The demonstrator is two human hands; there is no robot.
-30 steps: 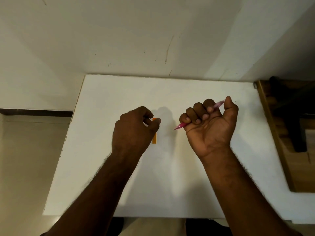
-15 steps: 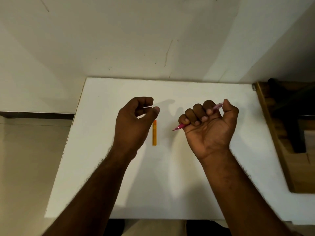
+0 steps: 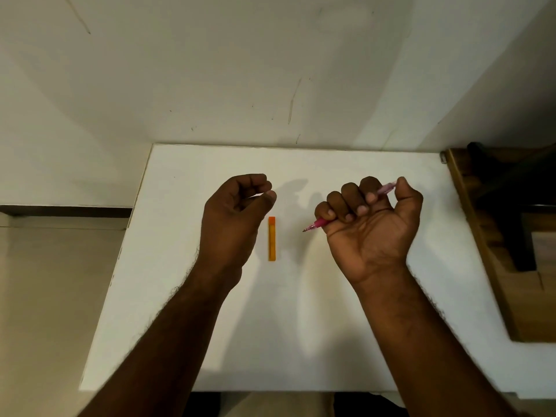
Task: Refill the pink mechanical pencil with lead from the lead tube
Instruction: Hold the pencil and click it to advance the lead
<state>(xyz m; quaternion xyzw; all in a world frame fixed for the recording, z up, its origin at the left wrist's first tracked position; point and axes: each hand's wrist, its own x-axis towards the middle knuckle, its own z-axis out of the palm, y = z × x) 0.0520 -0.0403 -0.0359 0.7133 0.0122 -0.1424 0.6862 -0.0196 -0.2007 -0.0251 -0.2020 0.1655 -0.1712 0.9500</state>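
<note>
The pink mechanical pencil is clenched in my right hand, a palm-up fist above the white table. Its dark tip points left and slightly down, and its pale back end sticks out by the thumb. The orange lead tube lies flat on the table between my hands, long axis pointing away from me, darker cap at the far end. My left hand hovers just left of the tube without touching it. Its fingers are loosely curled, with a small gap between thumb and forefinger and nothing visible in them.
The table stands against a white wall. A wooden piece of furniture with dark parts adjoins the table's right edge. Tiled floor shows to the left.
My left hand has lifted off the top of the lead tube and moved up and left, which leaves the whole tube in sight. My right hand has kept its grip on the pencil.
</note>
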